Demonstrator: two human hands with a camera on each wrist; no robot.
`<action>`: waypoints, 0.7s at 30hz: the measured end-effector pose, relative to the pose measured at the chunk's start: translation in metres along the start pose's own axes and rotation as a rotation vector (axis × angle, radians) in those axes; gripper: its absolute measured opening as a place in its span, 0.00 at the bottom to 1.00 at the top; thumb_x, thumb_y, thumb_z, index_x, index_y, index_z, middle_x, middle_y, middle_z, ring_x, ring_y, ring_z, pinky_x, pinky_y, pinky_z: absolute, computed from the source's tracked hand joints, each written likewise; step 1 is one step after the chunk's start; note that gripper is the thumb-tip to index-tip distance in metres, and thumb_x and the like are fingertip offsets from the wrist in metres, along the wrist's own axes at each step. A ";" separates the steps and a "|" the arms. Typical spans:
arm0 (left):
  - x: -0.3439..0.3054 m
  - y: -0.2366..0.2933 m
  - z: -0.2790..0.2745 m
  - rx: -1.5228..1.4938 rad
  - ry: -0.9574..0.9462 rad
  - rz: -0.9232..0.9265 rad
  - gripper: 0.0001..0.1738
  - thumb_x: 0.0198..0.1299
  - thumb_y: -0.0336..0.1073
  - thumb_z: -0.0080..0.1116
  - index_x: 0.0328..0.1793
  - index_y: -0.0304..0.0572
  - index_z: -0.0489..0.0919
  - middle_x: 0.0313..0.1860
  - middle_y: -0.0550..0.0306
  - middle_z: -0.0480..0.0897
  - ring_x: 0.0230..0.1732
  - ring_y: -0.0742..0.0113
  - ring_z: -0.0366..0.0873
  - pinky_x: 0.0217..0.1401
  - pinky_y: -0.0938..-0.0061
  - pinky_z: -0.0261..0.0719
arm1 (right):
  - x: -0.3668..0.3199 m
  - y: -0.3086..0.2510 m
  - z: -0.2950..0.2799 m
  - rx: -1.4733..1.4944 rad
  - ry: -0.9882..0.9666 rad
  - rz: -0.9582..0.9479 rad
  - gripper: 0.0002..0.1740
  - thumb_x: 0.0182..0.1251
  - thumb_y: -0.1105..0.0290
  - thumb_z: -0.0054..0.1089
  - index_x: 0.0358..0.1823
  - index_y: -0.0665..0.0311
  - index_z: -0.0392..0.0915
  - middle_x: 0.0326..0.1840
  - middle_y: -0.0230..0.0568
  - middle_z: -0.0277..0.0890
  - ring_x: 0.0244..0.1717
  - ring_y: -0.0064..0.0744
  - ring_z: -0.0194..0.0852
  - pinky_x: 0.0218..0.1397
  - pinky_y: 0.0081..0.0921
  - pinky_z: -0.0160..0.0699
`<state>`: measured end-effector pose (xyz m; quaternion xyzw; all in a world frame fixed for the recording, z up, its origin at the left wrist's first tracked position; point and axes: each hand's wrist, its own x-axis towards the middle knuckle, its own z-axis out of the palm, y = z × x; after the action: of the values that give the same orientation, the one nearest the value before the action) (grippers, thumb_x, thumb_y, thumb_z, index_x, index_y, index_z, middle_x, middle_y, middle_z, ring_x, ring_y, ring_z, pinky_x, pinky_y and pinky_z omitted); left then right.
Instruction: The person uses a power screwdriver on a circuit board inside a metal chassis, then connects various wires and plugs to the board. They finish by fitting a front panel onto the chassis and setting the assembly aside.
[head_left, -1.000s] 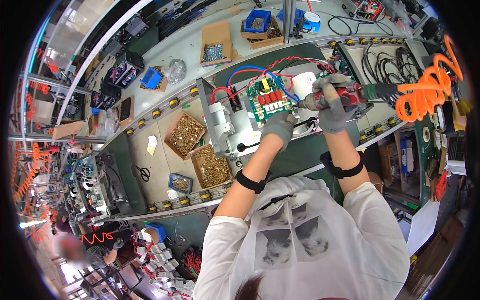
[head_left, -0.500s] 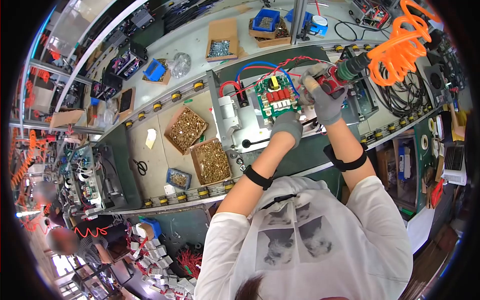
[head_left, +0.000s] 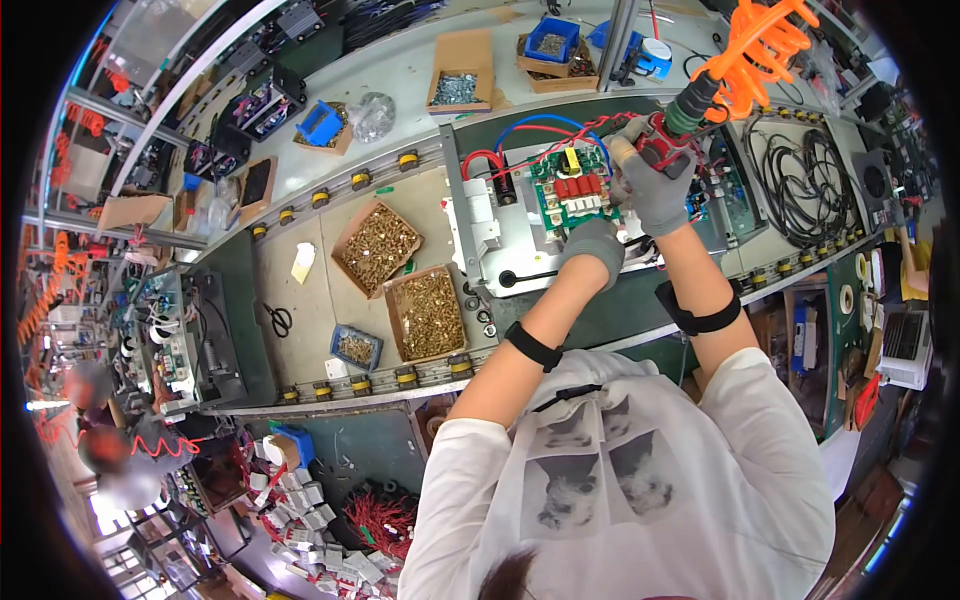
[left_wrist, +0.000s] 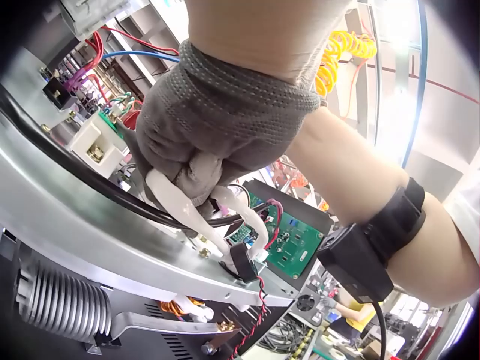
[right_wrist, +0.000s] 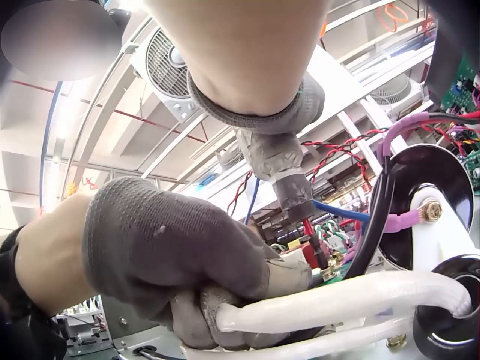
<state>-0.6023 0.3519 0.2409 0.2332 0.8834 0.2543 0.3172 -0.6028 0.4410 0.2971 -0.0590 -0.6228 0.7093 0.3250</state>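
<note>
In the head view a metal chassis [head_left: 528, 262] carries a green circuit board [head_left: 546, 200] with a row of red parts. The gloved left hand [head_left: 596, 248] is low at the board's front edge. Its fingers curl round white-sleeved cables [right_wrist: 337, 301], seen in the right wrist view, which run to black round terminals. The gloved right hand [head_left: 658, 190] grips a red air driver [head_left: 664, 146], held steeply over the board's right side. In the right wrist view the driver's taped nose [right_wrist: 276, 163] points down, its bit [right_wrist: 315, 241] at the board just beyond the left hand.
An orange coiled hose [head_left: 758, 60] hangs from the driver's top. Boxes of brass-coloured hardware [head_left: 430, 315] lie left of the chassis, with black-handled scissors [head_left: 277, 320]. Black cables [head_left: 800, 190] lie coiled to the right. Yellow rollers [head_left: 407, 160] line the bench track.
The right hand has swung the driver from nearly level to steep, its hose end rising. The left hand keeps its place at the board's front edge. The head view has shifted somewhat.
</note>
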 end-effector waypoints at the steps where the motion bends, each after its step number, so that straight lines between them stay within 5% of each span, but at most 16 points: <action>1: 0.002 -0.001 0.002 -0.004 0.007 -0.002 0.19 0.62 0.40 0.42 0.46 0.36 0.80 0.47 0.38 0.80 0.50 0.42 0.77 0.52 0.57 0.74 | 0.000 0.001 0.000 0.001 -0.007 -0.002 0.08 0.50 0.82 0.63 0.28 0.62 0.75 0.21 0.24 0.71 0.20 0.12 0.65 0.23 0.15 0.63; 11: 0.014 -0.009 0.015 0.084 -0.018 0.044 0.17 0.59 0.38 0.46 0.44 0.36 0.81 0.46 0.36 0.80 0.48 0.43 0.78 0.50 0.60 0.76 | -0.004 0.008 -0.004 -0.025 -0.087 0.014 0.07 0.53 0.82 0.59 0.33 0.65 0.74 0.24 0.33 0.72 0.20 0.19 0.68 0.23 0.18 0.66; 14: 0.010 -0.003 0.011 -0.193 0.120 -0.186 0.23 0.62 0.46 0.45 0.43 0.32 0.80 0.45 0.34 0.80 0.48 0.40 0.78 0.50 0.56 0.75 | -0.004 0.017 0.001 0.055 0.004 -0.129 0.13 0.50 0.85 0.60 0.39 0.65 0.75 0.32 0.34 0.76 0.29 0.19 0.72 0.30 0.19 0.70; 19: 0.012 -0.001 0.012 -0.097 0.272 -0.159 0.27 0.64 0.53 0.41 0.45 0.35 0.81 0.46 0.38 0.81 0.50 0.44 0.78 0.52 0.58 0.76 | -0.025 -0.019 -0.010 0.070 0.070 -0.099 0.16 0.50 0.85 0.62 0.41 0.67 0.75 0.35 0.32 0.76 0.33 0.17 0.72 0.34 0.18 0.71; 21: 0.021 -0.010 0.020 -0.021 0.265 -0.123 0.28 0.64 0.53 0.40 0.44 0.36 0.81 0.45 0.38 0.81 0.49 0.44 0.78 0.52 0.57 0.76 | -0.036 -0.038 -0.023 0.063 0.198 -0.237 0.15 0.50 0.85 0.61 0.41 0.67 0.75 0.35 0.35 0.76 0.31 0.19 0.72 0.29 0.19 0.71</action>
<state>-0.6061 0.3622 0.2124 0.1397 0.9274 0.2722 0.2151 -0.5486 0.4415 0.3153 -0.0442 -0.5679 0.6757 0.4679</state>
